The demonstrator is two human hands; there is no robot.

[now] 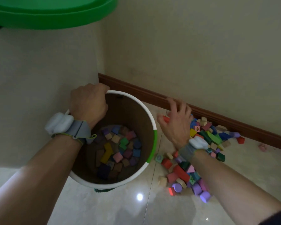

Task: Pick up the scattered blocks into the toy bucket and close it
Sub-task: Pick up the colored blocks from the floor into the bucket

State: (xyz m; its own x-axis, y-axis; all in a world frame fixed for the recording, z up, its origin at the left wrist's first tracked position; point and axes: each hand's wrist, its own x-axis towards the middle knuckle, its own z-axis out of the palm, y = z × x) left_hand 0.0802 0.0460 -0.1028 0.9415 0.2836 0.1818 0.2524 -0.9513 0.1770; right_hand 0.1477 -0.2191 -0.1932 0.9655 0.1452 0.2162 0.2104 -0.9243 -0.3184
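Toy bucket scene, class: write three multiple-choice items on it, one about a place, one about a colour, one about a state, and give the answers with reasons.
1. Where does the pile of loose blocks lie?
A. On the floor to the right of the toy bucket
B. On a shelf
C. Behind the person

2. What colour is the block in the right hand?
A. Yellow
B. Red
C. White

3. What state is the bucket in?
A. Closed with its lid
B. Tipped over
C. Open, partly filled

Answers:
1 A, the pile spreads over the tiles beside the bucket, along the skirting board.
2 B, a red block shows by the thumb.
3 C, the left hand grips the bare rim and blocks cover the bottom.
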